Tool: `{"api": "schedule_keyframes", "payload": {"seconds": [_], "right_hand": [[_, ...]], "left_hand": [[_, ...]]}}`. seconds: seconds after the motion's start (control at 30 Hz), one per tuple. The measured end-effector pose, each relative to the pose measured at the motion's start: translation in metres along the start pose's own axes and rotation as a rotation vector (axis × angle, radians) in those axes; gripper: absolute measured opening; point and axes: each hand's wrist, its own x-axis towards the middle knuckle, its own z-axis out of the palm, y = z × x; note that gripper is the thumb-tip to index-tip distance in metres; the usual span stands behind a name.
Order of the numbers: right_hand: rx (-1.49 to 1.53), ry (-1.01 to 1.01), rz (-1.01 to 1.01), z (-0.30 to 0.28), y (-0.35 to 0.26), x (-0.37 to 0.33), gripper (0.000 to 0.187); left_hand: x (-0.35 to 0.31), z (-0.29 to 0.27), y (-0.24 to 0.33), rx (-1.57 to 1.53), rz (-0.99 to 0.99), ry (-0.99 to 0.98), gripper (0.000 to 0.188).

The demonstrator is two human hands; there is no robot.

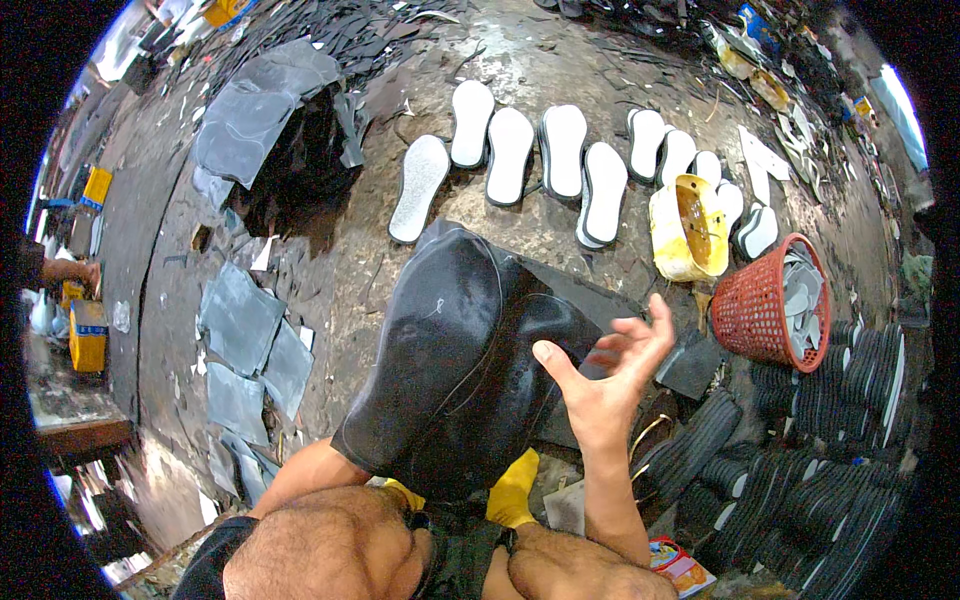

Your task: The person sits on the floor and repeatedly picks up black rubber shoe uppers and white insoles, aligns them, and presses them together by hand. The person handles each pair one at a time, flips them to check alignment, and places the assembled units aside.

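A large, glossy black sheet [430,350] with thin pale curved outlines on it stands tilted up in front of my knees. My left forearm [312,473] reaches behind the sheet's lower left corner; the hand itself is hidden there. My right hand [612,388] hovers by the sheet's right side, its thumb and fingers spread and nothing in them. Beyond the sheet, several white-topped, dark-edged shoe soles [508,150] lie in a loose row on the floor. A cut-open yellow container [668,236] holding brown liquid sits at the right end of that row.
At the right stands a red perforated basket [745,312] filled with grey-white scraps. Stacks of black soles [790,490] crowd the lower right. Grey sheet pieces [240,318] litter the floor at left. Another person's hand [85,272] shows at the far left, near a yellow box [88,340].
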Motion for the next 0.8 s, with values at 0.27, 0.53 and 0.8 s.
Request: {"api": "schedule_keyframes", "payload": {"seconds": [0.27, 0.53, 0.8], "right_hand": [[0.537, -0.197, 0.354, -0.007, 0.007, -0.013, 0.028], [0.637, -0.272, 0.335, -0.015, 0.001, 0.000, 0.029], [0.446, -0.532, 0.312, -0.034, 0.000, 0.013, 0.041]], "left_hand": [[0.002, -0.005, 0.039, -0.338, -0.445, -0.027, 0.048], [-0.006, 0.012, 0.067, 0.369, -0.276, -0.110, 0.061], [0.001, 0.029, 0.074, 0.918, 0.558, -0.195, 0.101]]}}
